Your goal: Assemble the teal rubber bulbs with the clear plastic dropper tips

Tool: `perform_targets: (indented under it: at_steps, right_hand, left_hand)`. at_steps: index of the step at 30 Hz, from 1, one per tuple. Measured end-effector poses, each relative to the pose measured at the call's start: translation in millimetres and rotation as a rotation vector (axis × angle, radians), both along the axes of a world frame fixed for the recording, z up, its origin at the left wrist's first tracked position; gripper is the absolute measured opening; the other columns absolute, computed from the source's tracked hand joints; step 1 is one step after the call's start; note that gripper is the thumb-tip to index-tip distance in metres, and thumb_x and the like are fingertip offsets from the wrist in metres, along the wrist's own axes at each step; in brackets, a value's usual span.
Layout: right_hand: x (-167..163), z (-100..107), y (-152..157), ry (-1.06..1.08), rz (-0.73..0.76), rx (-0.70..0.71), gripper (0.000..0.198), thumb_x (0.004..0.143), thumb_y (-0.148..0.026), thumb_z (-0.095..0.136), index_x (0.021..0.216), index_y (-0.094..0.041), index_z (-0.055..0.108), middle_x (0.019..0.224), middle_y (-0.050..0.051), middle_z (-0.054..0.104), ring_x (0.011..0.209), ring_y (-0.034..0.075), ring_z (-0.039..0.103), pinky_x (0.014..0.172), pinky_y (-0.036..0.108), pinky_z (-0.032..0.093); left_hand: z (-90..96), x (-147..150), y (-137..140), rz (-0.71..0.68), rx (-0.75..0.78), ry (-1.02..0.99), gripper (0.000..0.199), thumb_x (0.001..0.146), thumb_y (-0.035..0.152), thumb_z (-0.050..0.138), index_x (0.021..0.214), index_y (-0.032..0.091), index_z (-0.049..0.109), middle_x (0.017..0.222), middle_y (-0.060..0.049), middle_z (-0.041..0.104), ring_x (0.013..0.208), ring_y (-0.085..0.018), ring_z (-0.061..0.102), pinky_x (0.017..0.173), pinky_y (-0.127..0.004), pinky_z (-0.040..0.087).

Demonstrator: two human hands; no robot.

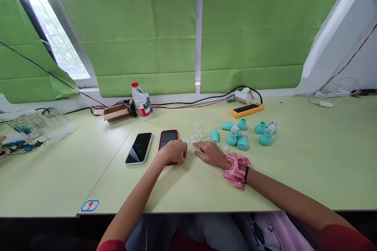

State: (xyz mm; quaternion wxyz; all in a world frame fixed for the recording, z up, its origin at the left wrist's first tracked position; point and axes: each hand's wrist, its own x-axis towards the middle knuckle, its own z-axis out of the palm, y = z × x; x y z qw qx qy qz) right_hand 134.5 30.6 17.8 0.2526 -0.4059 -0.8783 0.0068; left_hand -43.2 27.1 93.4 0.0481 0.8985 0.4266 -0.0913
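Note:
My left hand is above the lower part of a red-edged phone, its fingers curled downward and closed. Whatever they may hold is hidden. Beside it, my right hand lies low on the table, fingers stretched forward and thumb apart. Its fingertips reach the edge of a loose pile of small translucent white pieces. A pink scrunchie and a dark band circle the right wrist. Just beyond that hand, a turquoise bulb-shaped piece lies on its side, with several similar turquoise bulbs to its right.
A white-edged phone lies left of the red one. Farther back are a water bottle, an open cardboard box, a yellow power strip and cables. Bagged parts sit at far left, near another person's fingers.

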Motion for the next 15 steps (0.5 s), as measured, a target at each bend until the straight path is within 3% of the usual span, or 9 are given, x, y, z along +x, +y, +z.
perform_targets:
  at_steps: [8,12,15]
  right_hand:
    - [-2.1,-10.3,12.0,-0.032,0.018,0.003,0.021,0.08,-0.025,0.043,0.095,-0.018,0.056,0.082,0.004,0.059,0.078,0.016,0.054,0.067,0.026,0.039]
    - [-5.3,-7.0,7.5,0.065,-0.037,0.002,0.021,0.076,-0.025,0.047,0.094,-0.016,0.055,0.083,0.005,0.056,0.074,0.015,0.052,0.067,0.027,0.04]
    - [-17.7,-2.4,-0.2,0.148,-0.049,0.037,0.035,0.073,-0.031,0.052,0.106,-0.018,0.049,0.092,0.006,0.051,0.084,0.017,0.049,0.072,0.028,0.041]
  left_hand:
    - [-14.3,7.4,5.1,-0.019,0.126,-0.081,0.021,0.061,0.009,0.046,0.07,0.015,0.064,0.069,-0.008,0.063,0.064,-0.019,0.057,0.055,-0.024,0.039]
    - [-7.9,3.6,9.7,-0.032,0.189,-0.419,0.019,0.067,0.014,0.046,0.073,0.017,0.065,0.065,-0.003,0.063,0.059,-0.013,0.055,0.057,-0.021,0.039]
    - [-9.2,-3.0,15.2,0.086,0.328,-0.666,0.018,0.07,0.018,0.047,0.074,0.016,0.065,0.064,-0.002,0.063,0.057,-0.011,0.054,0.058,-0.019,0.039]
